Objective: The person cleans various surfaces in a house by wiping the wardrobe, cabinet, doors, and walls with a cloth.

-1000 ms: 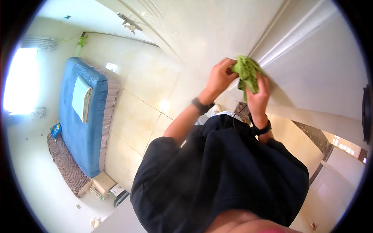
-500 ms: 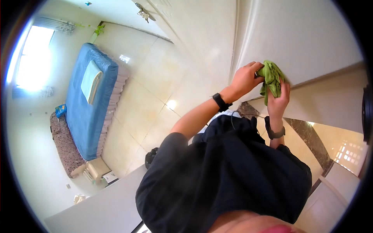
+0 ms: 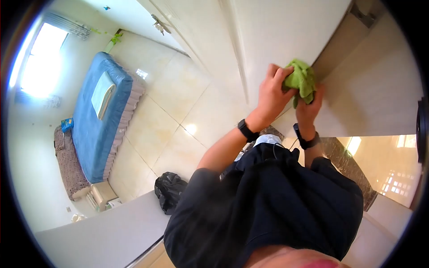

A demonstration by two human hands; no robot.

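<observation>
A crumpled green cloth (image 3: 300,81) is held between both hands against the edge of a white door (image 3: 277,33). My left hand (image 3: 273,91) has its fingers bent round the cloth's left side, with the thumb below. On the lower right, my right hand (image 3: 309,107) grips the cloth, its fingers partly hidden behind it. Each wrist wears a black band.
A door handle with keys (image 3: 159,26) is at the upper left, another handle (image 3: 363,17) at the upper right. Left stands a bed (image 3: 96,116) with a blue cover. A black bag (image 3: 170,192) lies on the tiled floor (image 3: 167,105).
The door has swung in the view, and its edge now shows with a handle at the top right. Both hands moved slightly left with the cloth. The black bag has come more into view.
</observation>
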